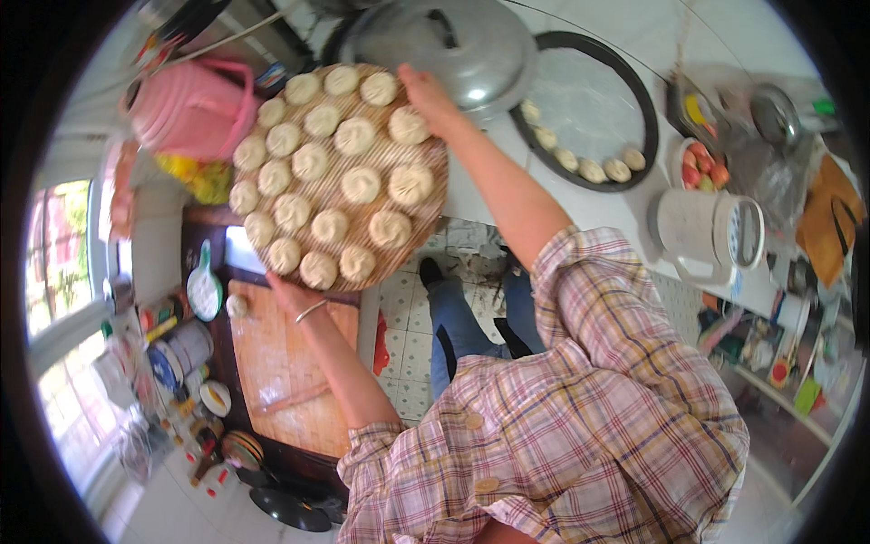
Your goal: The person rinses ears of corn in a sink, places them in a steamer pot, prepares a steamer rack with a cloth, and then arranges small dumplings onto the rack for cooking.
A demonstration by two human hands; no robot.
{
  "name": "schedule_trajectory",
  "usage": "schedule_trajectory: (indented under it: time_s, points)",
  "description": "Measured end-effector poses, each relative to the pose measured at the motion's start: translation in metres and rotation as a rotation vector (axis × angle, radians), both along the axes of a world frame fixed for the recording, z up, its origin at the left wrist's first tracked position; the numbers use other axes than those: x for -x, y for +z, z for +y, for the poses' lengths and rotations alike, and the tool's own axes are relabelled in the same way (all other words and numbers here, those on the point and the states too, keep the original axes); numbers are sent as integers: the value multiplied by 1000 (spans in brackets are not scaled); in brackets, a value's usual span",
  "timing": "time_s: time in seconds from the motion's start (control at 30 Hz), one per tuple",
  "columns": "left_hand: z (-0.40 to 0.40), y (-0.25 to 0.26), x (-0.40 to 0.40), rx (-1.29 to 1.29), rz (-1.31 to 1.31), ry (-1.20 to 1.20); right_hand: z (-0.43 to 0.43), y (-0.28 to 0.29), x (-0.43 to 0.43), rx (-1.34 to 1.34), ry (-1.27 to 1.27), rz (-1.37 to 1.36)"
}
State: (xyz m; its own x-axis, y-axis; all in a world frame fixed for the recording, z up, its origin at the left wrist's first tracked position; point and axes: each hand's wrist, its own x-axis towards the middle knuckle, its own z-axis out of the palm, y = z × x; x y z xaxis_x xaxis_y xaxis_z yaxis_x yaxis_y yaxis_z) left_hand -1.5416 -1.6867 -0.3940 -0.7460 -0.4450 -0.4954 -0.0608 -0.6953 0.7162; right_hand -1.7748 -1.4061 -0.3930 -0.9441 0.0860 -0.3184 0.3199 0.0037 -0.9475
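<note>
A round ridged tray [374,221], wooden or woven in look, is held up in both hands and carries several pleated dough buns [355,136]. My left hand [293,294], with a bangle at the wrist, grips its lower edge; the fingers under it are hidden. At its upper right edge is my right hand [425,102], beside a bun. To the right, a black-rimmed round pan [651,129] with a pale liner holds several smaller buns [592,171] along its near edge. A domed metal lid [476,58] lies beside it. One dough piece [236,306] rests at a wooden board's [292,360] corner.
A pink thermos jug [194,109] stands left of the tray. A rolling pin [292,399] lies on the board, near jars and bottles by the window. A green-handled scoop of white powder [204,292] is beside the board. On the white counter [612,217] are a white jug [703,231] and a bowl of red fruit [703,166].
</note>
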Motion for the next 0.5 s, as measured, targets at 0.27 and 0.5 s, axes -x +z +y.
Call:
schedule_trajectory:
  time_s: [0.27, 0.5]
  points:
    - [34, 53, -56, 221, -118, -7, 79, 61, -139, 290, -193, -221]
    - [187, 90, -55, -116, -211, -315, 246, 61, -219, 497, -434, -240]
